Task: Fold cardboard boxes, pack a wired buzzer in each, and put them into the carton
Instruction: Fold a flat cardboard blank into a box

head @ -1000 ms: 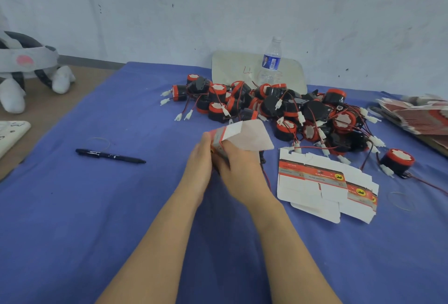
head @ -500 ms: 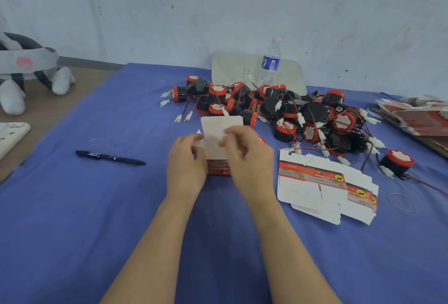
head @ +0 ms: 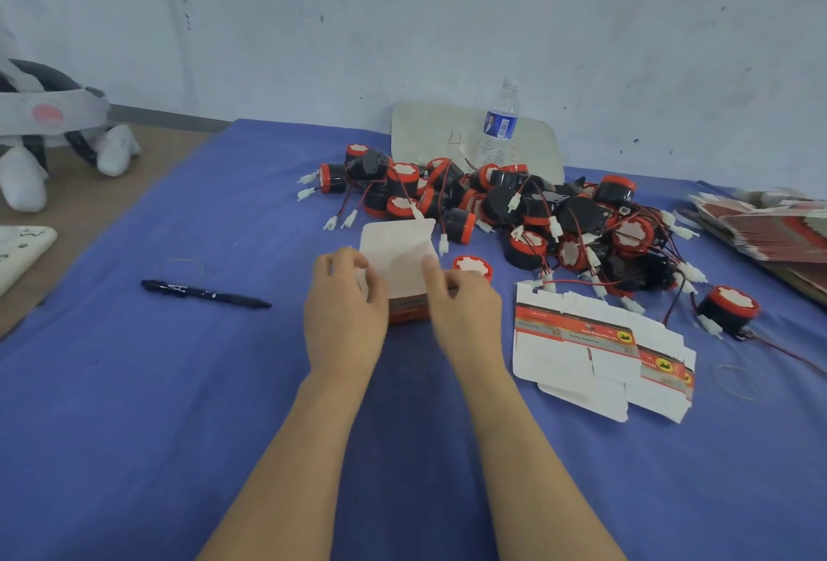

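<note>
- We note the box (head: 405, 312) at the middle of the desk (head: 134, 426), gripped on its sides by left hand (head: 344, 299) and right hand (head: 465, 307).
- Lid flap (head: 396, 247) stands open toward the far edge.
- Loose buzzer (head: 473, 267) lies just beyond the right hand, which we judge nearer.

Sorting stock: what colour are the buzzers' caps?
The buzzer caps are red-rimmed with white centres, clearest in the head view.

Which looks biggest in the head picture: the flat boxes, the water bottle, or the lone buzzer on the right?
1. flat boxes
2. water bottle and lone buzzer look about alike; the bottle stands farther, so unranked.
</note>
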The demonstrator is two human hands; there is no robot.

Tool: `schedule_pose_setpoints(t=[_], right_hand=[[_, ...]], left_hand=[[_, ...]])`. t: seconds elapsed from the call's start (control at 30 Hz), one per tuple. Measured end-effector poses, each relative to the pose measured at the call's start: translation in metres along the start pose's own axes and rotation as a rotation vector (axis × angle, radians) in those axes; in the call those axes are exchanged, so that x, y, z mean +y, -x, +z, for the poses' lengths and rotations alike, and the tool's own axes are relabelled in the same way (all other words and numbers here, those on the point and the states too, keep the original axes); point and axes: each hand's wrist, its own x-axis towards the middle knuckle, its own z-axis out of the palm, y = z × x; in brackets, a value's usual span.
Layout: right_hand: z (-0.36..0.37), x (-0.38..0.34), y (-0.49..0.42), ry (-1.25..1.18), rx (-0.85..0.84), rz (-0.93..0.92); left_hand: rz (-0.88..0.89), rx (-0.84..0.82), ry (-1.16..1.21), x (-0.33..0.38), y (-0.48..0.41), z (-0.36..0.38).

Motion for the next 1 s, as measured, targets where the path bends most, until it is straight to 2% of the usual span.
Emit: schedule_pose_setpoints(t=[0.07, 0.17, 0.23, 0.37, 0.47, 0.6, 0.7, 0.77, 0.83, 0.9, 1.0], right_hand=[[-0.004, 0.003, -0.006, -0.001, 0.092, 0.05], [-0.007, 0.006, -0.006, -0.036, 0.12, 0.043], [-0.004, 0.002, -0.003, 0.027, 0.102, 0.016], [0.004, 0.005, -0.006, 0.284, 0.07, -0.04], [0.003, 0.012, -0.005, 0.185, 0.033, 0.046], [-0.001, 0.019, -0.01, -0.062, -0.023, 0.246], [-0.007, 0.019, -0.01, -0.308, -0.066, 0.335], [-0.008, 0.022, -0.008, -0.284, -0.129, 0.306], [-0.007, 0.023, -0.006, -0.133, -0.135, 0.228], [-0.005, 0.022, -0.004, -0.001, -0.077, 0.119], [-0.002, 0.018, -0.003, 0.076, 0.011, -0.005]], left_hand=[[-0.125, 0.02, 0.08, -0.003, -0.004, -0.001], [-0.298, -0.047, 0.14, -0.01, -0.007, -0.002], [-0.275, -0.083, 0.103, -0.011, -0.006, -0.002], [-0.079, -0.003, 0.081, -0.006, -0.003, -0.003], [-0.065, 0.035, 0.178, -0.001, -0.003, -0.002], [-0.302, 0.014, 0.272, -0.005, -0.009, -0.003], [-0.405, -0.063, 0.194, -0.01, -0.012, -0.004], [-0.339, -0.066, 0.075, -0.012, -0.012, -0.003], [-0.231, -0.067, 0.028, -0.012, -0.011, -0.003], [-0.177, -0.099, 0.093, -0.01, -0.01, -0.002], [-0.23, -0.101, 0.215, -0.006, -0.01, -0.005]])
